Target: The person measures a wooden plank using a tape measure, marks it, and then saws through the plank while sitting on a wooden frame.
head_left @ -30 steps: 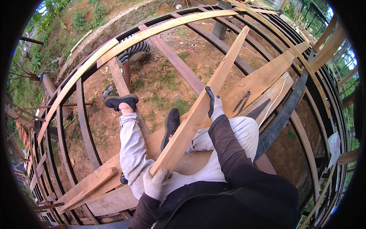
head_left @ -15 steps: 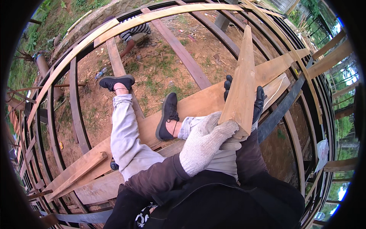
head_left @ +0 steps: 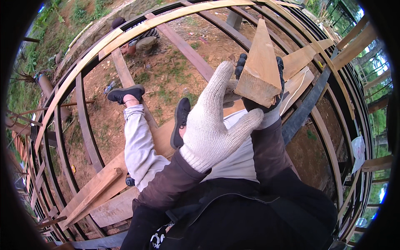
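A squared wooden beam (head_left: 260, 68) points away from me, its cut near end tilted up toward me. My right hand (head_left: 281, 73), in a dark glove, grips it from below, with fingertips along the left side and the thumb along the right. My left hand (head_left: 210, 125) wears a white knitted glove and is open beside the beam's near end. Its thumb and forefinger are spread wide; the beam and the forefinger partly hide the other fingers. I cannot tell whether this hand touches the wood.
I sit over an open frame of dark joists (head_left: 85, 116) above bare earth. Wide planks (head_left: 116, 206) lie across it under my legs, with a loose wooden strip (head_left: 93, 196) on top. Below, a person (head_left: 146, 41) crouches near a plastic bottle (head_left: 109, 87). A dark metal strip (head_left: 306, 108) lies right.
My left hand has let go of the beam's near end and spread its fingers. That end has risen and moved away from my lap, still in my right hand.
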Tool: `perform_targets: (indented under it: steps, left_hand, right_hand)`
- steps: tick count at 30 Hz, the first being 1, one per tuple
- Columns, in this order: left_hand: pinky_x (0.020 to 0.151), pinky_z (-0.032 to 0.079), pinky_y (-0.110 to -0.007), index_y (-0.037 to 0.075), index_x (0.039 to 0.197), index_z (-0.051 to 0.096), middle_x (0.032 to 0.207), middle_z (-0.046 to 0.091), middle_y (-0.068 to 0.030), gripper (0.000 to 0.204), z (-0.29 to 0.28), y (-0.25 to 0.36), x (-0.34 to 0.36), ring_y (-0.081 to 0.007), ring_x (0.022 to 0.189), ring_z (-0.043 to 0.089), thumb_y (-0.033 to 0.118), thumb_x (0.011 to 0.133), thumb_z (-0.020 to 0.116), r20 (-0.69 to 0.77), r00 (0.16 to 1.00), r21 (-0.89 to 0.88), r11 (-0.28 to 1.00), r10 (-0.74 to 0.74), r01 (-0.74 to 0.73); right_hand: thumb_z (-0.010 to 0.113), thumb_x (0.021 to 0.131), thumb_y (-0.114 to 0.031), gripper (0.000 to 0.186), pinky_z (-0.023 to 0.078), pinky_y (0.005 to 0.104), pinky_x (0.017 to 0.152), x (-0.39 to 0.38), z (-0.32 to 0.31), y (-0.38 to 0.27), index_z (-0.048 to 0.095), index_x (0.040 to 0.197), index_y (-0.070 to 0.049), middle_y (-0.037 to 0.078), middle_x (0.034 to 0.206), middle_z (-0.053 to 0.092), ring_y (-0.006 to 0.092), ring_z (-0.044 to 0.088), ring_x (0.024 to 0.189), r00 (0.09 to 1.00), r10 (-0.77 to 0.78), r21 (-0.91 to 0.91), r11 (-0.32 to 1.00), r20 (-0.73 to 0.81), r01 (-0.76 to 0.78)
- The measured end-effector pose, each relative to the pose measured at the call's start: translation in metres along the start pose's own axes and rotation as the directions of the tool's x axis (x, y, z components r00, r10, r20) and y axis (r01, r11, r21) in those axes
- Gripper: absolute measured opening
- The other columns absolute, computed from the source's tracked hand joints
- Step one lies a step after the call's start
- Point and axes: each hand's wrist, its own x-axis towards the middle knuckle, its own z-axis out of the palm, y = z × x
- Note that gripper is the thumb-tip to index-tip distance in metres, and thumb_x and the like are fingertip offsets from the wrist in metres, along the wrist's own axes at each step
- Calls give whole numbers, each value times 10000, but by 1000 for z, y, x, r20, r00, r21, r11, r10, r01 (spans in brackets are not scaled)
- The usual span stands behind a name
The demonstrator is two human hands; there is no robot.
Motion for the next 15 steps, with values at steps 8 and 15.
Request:
perform_targets:
  steps: [8, 15]
  left_hand:
    - [901, 558, -360, 13, 1249, 614, 1165, 644, -184, 679, -2, 5, 37, -310, 1086, 668, 276, 706, 925, 216, 825, 644, 559, 523, -523]
    - [744, 583, -326, -8, 1128, 586, 909, 704, -153, 647, 9, 10, 29, -218, 821, 726, 338, 701, 929, -119, 941, 641, 748, 318, -171]
  right_hand:
    - [419, 1080, -425, 567, 516, 405, 1033, 2, 23, -14, 332, 1537, -101, 151, 1334, 584, 248, 628, 1185, 993, 33, -176, 983, -109, -52]
    - [532, 1044, -361, 504, 506, 411, 1033, -13, 17, 24, 466, 1425, -37, 151, 1251, 623, 281, 628, 1149, 1000, 3, 73, 997, -5, -3]
